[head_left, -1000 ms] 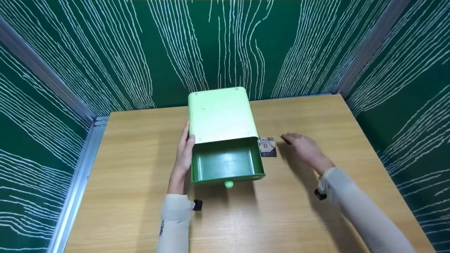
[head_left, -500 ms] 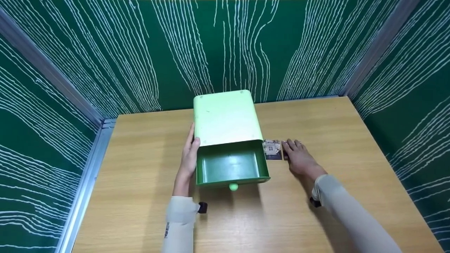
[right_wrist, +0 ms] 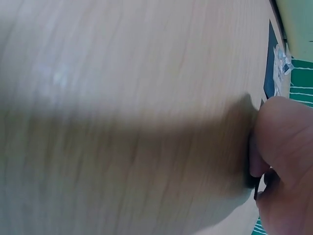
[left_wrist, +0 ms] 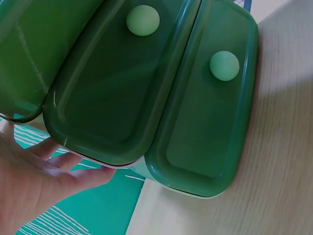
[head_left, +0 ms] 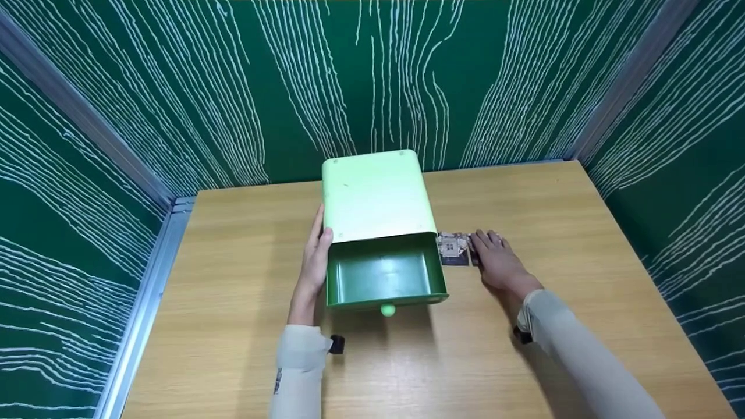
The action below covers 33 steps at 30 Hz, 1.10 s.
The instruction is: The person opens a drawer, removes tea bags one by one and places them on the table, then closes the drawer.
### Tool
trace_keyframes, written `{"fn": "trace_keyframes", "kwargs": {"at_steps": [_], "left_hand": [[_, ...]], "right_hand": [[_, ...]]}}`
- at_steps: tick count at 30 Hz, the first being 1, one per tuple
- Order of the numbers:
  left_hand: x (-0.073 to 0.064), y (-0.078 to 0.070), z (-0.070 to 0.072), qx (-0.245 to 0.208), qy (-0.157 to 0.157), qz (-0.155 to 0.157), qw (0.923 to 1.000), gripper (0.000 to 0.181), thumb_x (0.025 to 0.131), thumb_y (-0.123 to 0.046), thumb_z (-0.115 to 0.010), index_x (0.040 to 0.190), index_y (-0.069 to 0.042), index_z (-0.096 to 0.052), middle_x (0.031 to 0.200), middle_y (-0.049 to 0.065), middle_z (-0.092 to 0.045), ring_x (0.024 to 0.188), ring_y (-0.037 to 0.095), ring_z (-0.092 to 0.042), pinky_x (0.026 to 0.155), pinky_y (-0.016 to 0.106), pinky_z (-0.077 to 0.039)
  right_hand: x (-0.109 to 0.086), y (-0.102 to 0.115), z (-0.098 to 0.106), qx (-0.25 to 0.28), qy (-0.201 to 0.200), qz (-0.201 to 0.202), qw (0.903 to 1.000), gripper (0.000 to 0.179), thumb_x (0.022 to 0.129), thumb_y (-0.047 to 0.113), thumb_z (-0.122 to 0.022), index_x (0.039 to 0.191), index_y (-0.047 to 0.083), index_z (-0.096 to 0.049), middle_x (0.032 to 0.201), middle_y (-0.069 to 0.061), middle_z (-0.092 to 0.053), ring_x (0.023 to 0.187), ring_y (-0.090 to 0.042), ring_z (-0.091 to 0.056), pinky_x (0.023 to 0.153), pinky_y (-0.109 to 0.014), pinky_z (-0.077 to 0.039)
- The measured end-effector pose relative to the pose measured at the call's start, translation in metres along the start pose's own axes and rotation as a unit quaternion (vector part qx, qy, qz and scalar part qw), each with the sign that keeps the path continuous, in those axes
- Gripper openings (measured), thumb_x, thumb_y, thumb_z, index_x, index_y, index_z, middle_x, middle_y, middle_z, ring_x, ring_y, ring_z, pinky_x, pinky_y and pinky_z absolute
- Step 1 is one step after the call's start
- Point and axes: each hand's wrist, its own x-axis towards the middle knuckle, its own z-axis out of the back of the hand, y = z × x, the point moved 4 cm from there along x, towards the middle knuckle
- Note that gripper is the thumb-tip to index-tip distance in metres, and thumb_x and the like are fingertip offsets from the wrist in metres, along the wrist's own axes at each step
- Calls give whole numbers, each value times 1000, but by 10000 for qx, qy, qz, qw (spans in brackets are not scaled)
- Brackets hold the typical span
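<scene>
A light green drawer cabinet (head_left: pixel 378 195) stands on the table, its top drawer (head_left: pixel 372 273) pulled out with nothing in it. My left hand (head_left: pixel 315 259) rests against the cabinet's left side, fingers extended; in the left wrist view the thumb lies beside the closed dark green drawer fronts (left_wrist: pixel 112 88). Right of the cabinet, a small printed card (head_left: pixel 454 249) lies flat. My right hand (head_left: pixel 502 262) holds a second dark-edged card (head_left: pixel 475 260) down at the table, close beside the first. Most of that second card is hidden under the fingers.
The wooden table (head_left: pixel 233 302) extends on both sides of the cabinet. Green walls with white wavy lines (head_left: pixel 302 75) enclose its back and sides. A metal frame rail (head_left: pixel 145 302) runs along the left edge.
My right hand has come down to the table with the second card and moved it left, up to the first card. The left hand keeps its place on the cabinet.
</scene>
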Motion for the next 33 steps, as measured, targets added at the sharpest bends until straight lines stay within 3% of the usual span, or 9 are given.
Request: {"fn": "trace_keyframes", "kwargs": {"at_steps": [12,16,18,21,25,28,30,31,33], "left_hand": [[0,1,-2,37,37,90,9999,56,106,-26,-35,157,-23,-12,162,1,-9,146,16,-9,113,55,-6],[-1,1,-1,-6,-4,115,9999,57,106,-28,-35,157,-24,-12,162,0,-9,146,18,-10,112,57,-6],[-1,1,0,-51,-36,83,9999,57,106,-27,-36,157,-24,-12,163,1,-9,146,19,-10,112,59,-6],[0,2,-1,-136,-25,58,9999,57,106,-28,-36,157,-25,-12,163,1,-9,145,19,-11,111,58,-7],[-2,4,-1,-219,43,117,9997,57,106,-28,-35,157,-25,-10,162,-3,-8,145,18,-10,111,57,-8],[-3,3,-1,-213,106,93,9997,57,106,-27,-34,157,-24,-8,163,-1,-6,146,19,-8,111,58,-6],[-2,2,-1,-198,119,62,9997,58,106,-27,-34,158,-23,-8,163,1,-5,146,19,-7,111,59,-5],[-2,0,0,-197,112,35,9997,58,106,-27,-34,158,-23,-8,163,2,-5,146,19,-7,111,59,-5],[-1,-2,0,-221,38,0,9997,59,106,-27,-36,158,-22,-8,163,2,-5,146,18,-6,112,58,-4]], "right_hand": [[-10,-3,4,476,-330,-339,9977,69,86,-4,-49,150,-8,-21,155,-30,-15,140,-50,-11,110,-62,-10],[-18,9,25,1307,-1089,-464,9843,67,84,-6,-50,147,-10,-26,153,-32,-20,139,-51,-17,111,-59,-15],[-25,20,39,2040,-1713,-480,9627,60,88,-5,-51,144,-11,-31,149,-33,-27,137,-50,-24,110,-58,-19],[-45,38,59,2999,-2561,-583,9171,48,94,0,-54,139,-10,-42,140,-30,-42,129,-44,-39,107,-55,-28],[-79,77,74,3673,-3468,-1015,8570,31,97,9,-58,125,-3,-58,113,-18,-62,101,-26,-58,89,-40,-47],[-109,118,80,4003,-4532,-1097,7889,16,93,2,-63,107,-4,-64,91,-11,-64,81,-16,-56,72,-26,-47],[-127,149,82,3910,-5334,-709,7467,9,87,-6,-65,95,-8,-63,82,-12,-63,74,-16,-55,68,-21,-45],[-134,166,83,3710,-5708,-423,7313,5,84,-8,-64,88,-9,-63,78,-13,-62,70,-17,-55,66,-20,-45],[-141,198,85,3228,-6210,326,7135,6,78,-6,-66,78,-10,-62,71,-14,-61,63,-19,-55,62,-20,-46]]}}
